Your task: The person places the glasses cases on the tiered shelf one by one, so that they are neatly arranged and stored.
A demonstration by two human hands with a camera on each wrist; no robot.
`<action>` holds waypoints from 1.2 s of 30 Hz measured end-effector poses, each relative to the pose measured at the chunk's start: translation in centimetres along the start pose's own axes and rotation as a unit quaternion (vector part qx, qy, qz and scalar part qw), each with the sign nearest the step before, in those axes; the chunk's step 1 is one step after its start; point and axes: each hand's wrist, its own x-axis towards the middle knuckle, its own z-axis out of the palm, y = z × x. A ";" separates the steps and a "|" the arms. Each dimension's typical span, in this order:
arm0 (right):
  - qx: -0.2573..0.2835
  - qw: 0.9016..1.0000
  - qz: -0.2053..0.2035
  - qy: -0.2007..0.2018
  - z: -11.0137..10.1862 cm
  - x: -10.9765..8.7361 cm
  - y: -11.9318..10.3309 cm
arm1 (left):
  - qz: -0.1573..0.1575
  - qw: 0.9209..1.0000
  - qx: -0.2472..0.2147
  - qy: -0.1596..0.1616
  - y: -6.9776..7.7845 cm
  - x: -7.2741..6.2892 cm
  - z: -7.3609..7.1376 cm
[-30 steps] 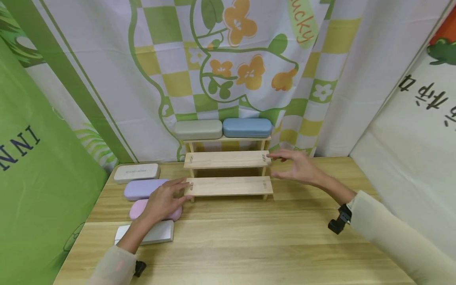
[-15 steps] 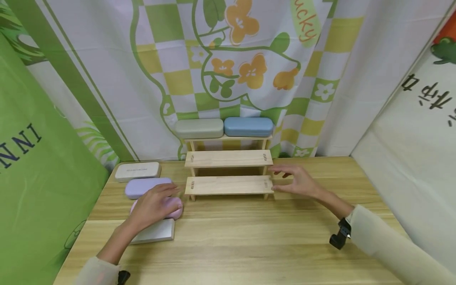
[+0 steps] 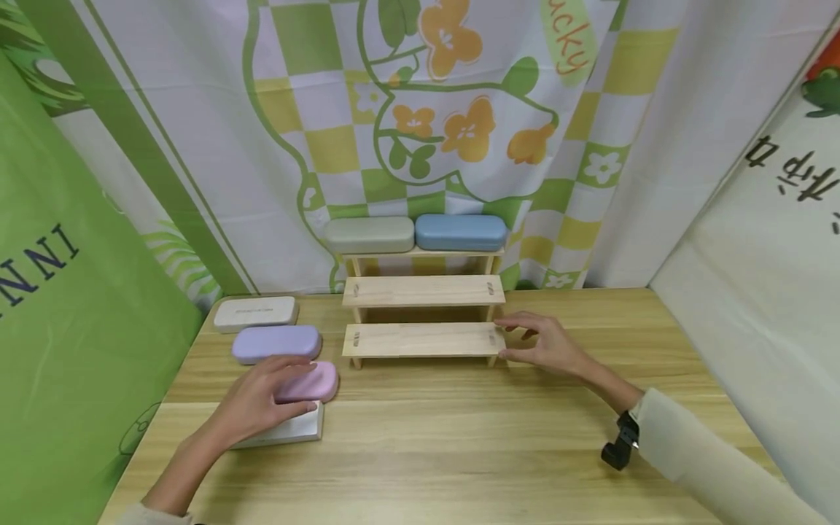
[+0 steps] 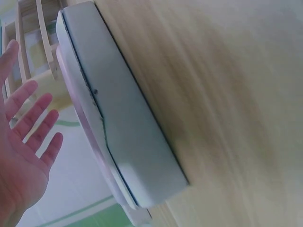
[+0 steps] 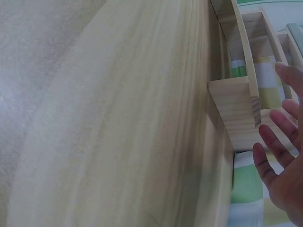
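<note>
My left hand (image 3: pixel 257 397) is over the pink glasses case (image 3: pixel 323 379), thumb and fingers apart, hiding its left part. Under the thumb lies a silver-white glasses case (image 3: pixel 298 429), partly covered; its seam shows lengthwise in the left wrist view. In that view the left fingers (image 4: pixel 43 127) are spread. My right hand (image 3: pixel 546 344) is at the right end of the lowest board of a three-step wooden rack (image 3: pixel 423 340), fingertips right at the board's edge. The right wrist view shows those fingers (image 5: pixel 274 144) loosely bent, nothing gripped.
On the rack's top step sit a grey-green case (image 3: pixel 370 235) and a blue case (image 3: pixel 461 232), side by side. A purple case (image 3: pixel 275 343) and a white case (image 3: pixel 256 313) lie behind the pink one at the table's left. A patterned curtain (image 3: pixel 459 131) hangs behind.
My left hand has left the rack's left end and moved left and nearer, over the pink case. My right hand has come down from the middle step to the lowest board's end.
</note>
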 end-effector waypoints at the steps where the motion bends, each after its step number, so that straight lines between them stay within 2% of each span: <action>1: 0.001 1.000 0.000 0.002 0.1 0.0 0.1 | -0.005 1.000 -0.001 -0.001 -0.1 -0.3 -0.1; 13: 0.023 0.999 0.028 0.014 0.9 -0.3 1.3 | 0.000 1.000 0.004 -0.003 -0.7 -2.6 -0.9; 22: 0.036 0.999 0.010 0.029 1.7 -0.3 1.8 | 0.018 1.000 0.021 -0.001 -0.8 -3.7 -1.1; 29: 0.046 0.998 -0.015 0.034 2.3 -0.3 2.0 | 0.002 0.999 0.033 -0.012 -0.8 -4.5 -1.1; 36: 0.053 0.998 -0.006 0.046 2.8 -0.4 2.2 | -0.008 0.999 0.035 -0.013 -1.1 -5.2 -1.1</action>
